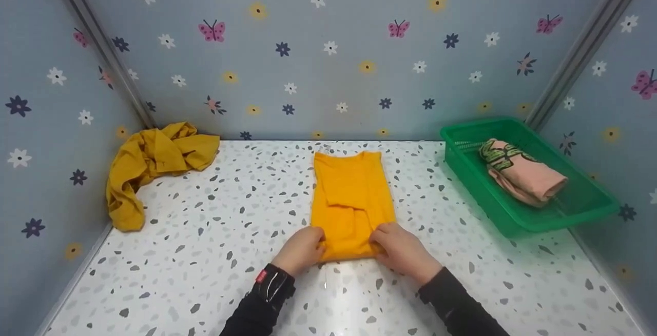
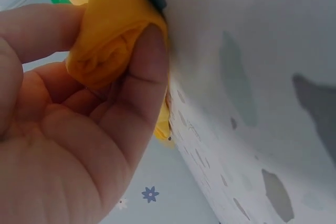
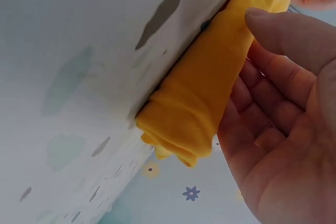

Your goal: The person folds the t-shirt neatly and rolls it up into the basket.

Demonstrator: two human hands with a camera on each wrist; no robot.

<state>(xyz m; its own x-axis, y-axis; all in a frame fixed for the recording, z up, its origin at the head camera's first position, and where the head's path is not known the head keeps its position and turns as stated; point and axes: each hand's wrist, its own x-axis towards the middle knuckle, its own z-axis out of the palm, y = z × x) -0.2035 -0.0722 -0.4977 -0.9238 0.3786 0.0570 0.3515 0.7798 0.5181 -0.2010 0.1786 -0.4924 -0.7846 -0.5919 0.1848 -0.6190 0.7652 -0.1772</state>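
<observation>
A yellow shirt lies folded into a narrow strip at the middle of the speckled tabletop, with what looks like a sleeve folded over it. Its near end is turned up into a roll. At the left end of this roll, my left hand pinches the cloth between thumb and fingers; the spiral of layers shows in the left wrist view. My right hand holds the roll's right end. In the right wrist view its thumb presses on the yellow cloth, and the other fingers curl beside it, their tips partly hidden.
A crumpled mustard-coloured garment lies at the back left against the wall. On the right stands a green plastic basket holding a rolled pink garment with a green print. Flower-patterned walls enclose the back and both sides.
</observation>
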